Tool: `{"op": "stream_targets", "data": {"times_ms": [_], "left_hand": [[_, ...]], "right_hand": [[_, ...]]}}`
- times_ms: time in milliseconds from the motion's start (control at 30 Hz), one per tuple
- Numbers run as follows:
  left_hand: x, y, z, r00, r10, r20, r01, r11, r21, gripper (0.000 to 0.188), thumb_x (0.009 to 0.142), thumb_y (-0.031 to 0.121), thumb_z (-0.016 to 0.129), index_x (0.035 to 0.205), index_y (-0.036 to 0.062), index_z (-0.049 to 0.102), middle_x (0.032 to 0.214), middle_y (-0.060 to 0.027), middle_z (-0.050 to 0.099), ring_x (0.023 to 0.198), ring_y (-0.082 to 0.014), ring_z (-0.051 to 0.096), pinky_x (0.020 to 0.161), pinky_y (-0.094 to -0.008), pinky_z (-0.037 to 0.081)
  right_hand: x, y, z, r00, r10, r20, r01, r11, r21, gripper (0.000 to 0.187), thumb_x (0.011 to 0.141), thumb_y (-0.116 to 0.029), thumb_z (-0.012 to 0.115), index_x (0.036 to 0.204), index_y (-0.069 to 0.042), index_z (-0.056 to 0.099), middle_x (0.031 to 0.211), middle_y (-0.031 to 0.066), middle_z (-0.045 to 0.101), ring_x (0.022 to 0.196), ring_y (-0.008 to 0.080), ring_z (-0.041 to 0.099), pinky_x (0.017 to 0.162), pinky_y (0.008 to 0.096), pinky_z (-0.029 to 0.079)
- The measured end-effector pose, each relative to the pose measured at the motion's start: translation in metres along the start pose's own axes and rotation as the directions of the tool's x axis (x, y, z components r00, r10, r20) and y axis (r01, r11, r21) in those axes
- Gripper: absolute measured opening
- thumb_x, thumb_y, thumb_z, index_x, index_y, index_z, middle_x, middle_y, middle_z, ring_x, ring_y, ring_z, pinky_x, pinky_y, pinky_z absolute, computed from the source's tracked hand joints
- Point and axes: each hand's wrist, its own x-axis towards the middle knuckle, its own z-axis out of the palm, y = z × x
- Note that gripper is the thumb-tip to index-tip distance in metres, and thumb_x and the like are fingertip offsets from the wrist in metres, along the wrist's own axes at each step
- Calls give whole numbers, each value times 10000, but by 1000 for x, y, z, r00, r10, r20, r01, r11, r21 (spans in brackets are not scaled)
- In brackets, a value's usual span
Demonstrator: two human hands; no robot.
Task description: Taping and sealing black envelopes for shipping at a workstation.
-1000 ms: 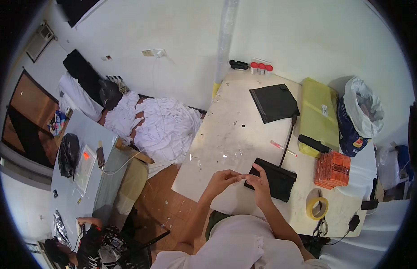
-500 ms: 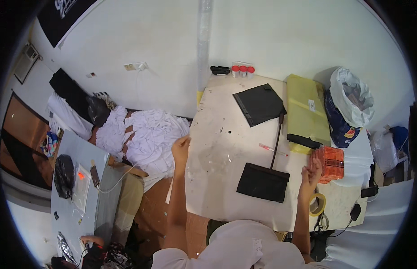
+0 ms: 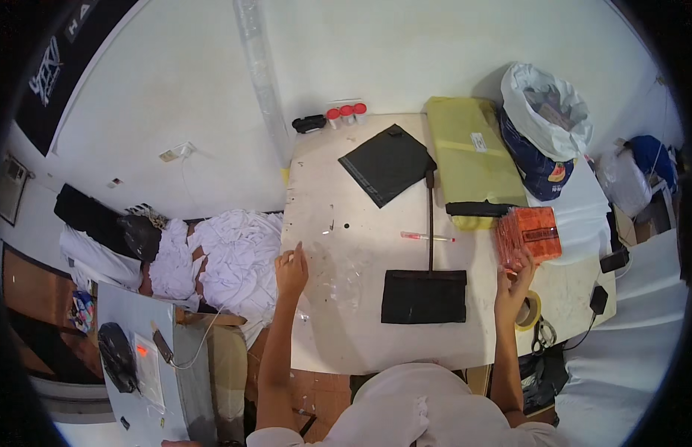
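My left hand [image 3: 292,272] is over the table's left edge, fingers drawn together; whatever they may hold is too small to make out. My right hand [image 3: 514,287] reaches the near left edge of a stack of orange packets in clear wrap [image 3: 538,235], thumb and fingers apart. Between my hands lies a flat black rectangular piece [image 3: 424,298]. From it a thin dark strip [image 3: 431,231] runs away from me to a black plastic pouch [image 3: 387,165]. A red and clear pen [image 3: 428,237] lies across under the strip. Clear plastic film [image 3: 342,283] lies right of my left hand.
A yellow folded package [image 3: 472,153] and an open bulging sack [image 3: 547,134] stand at the back right. Yellow tape [image 3: 530,309] and scissors [image 3: 541,337] lie near my right forearm. Red-lidded jars [image 3: 346,115] line the back. White cloth [image 3: 238,246] heaps beyond the left edge.
The view has shifted to the right. My right hand has come up to the orange packets' near edge. My left hand remains by the table's left edge, its fingers pointing up.
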Motion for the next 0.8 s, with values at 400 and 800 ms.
{"op": "stream_targets", "data": {"times_ms": [400,800], "left_hand": [[15,-22,-3,865,-415,280,498,774,-391,251,718,-1,616,960,35,562,773,-116,568,705,-268,558,652,-323,466],[17,-28,6,941,-320,109,333,932,-142,273,676,-77,555,924,38,560,923,-152,515,899,-315,525,727,-387,443]], "right_hand": [[-3,2,1,999,12,-30,-7,989,151,341,779,43,557,1102,-36,487,1294,70,369,839,128,530,688,229,416],[-1,13,-6,998,17,-62,-8,991,136,333,783,29,554,1103,-39,493,1278,62,373,823,114,517,688,223,427]]}}
